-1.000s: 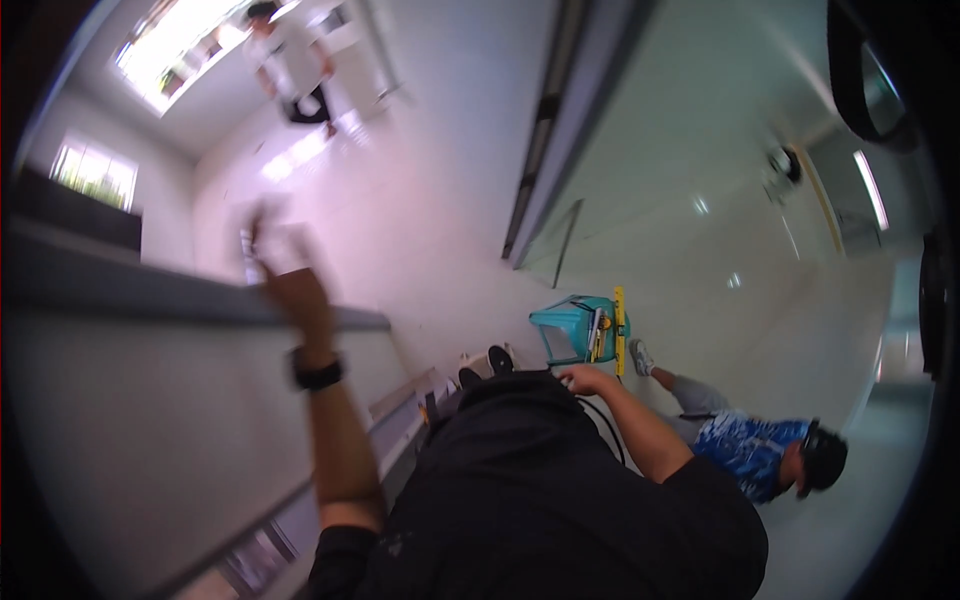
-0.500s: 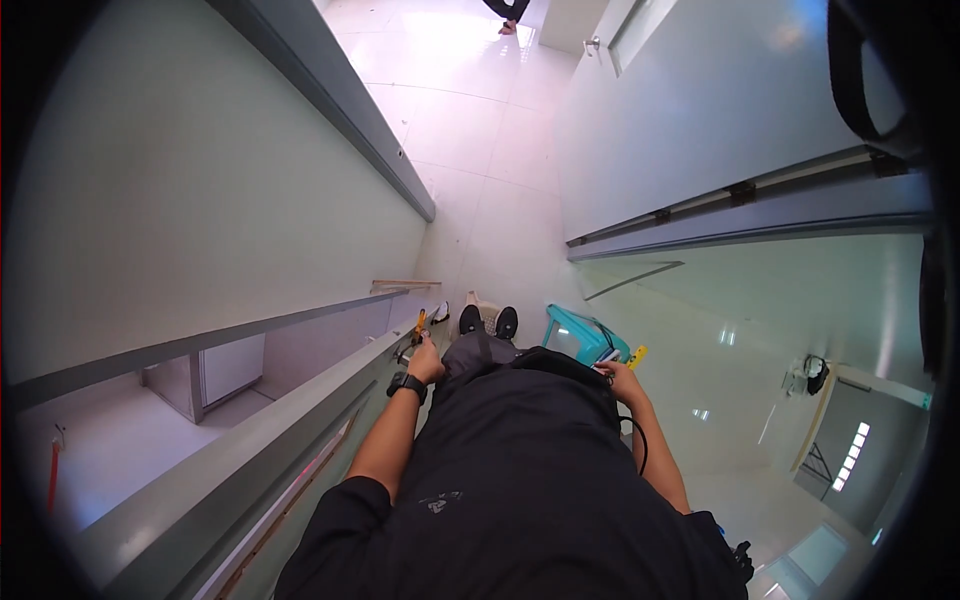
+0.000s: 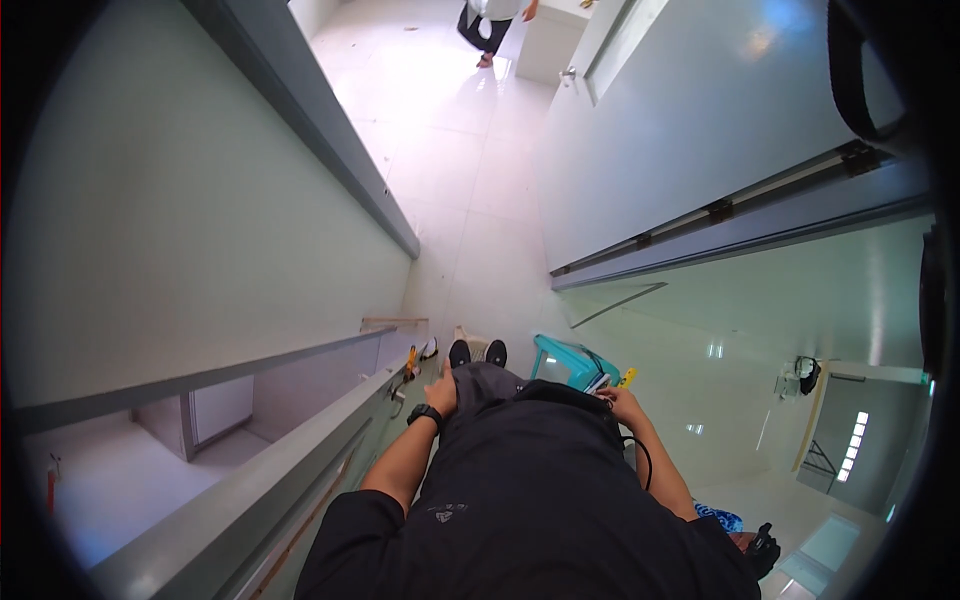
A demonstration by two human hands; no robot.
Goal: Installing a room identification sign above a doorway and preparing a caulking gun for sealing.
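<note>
My left hand [image 3: 442,390], with a black watch on the wrist, is beside my left thigh with a finger stretched forward. Nothing shows in it. Just left of it are a metal door handle [image 3: 397,400] and a yellow-and-orange tool [image 3: 410,362] by the grey door edge. At my right hip, my right hand [image 3: 626,406] has its fingers curled at the edge of a black pouch or shirt hem; what they grip is hidden. A turquoise plastic stool [image 3: 572,362] stands just ahead of that hand, with a yellow object [image 3: 628,378] near it.
Walls and a grey frame [image 3: 400,232] flank the doorway ahead. A pale door [image 3: 690,130] stands ajar at the right. Beyond, a person in dark trousers [image 3: 482,35] is on the tiled floor [image 3: 440,170]. Black shoes [image 3: 478,352] are below me.
My left hand has come away from the door edge toward my thigh. The right hand stays at my hip. More of the far person shows, and the view has tilted up.
</note>
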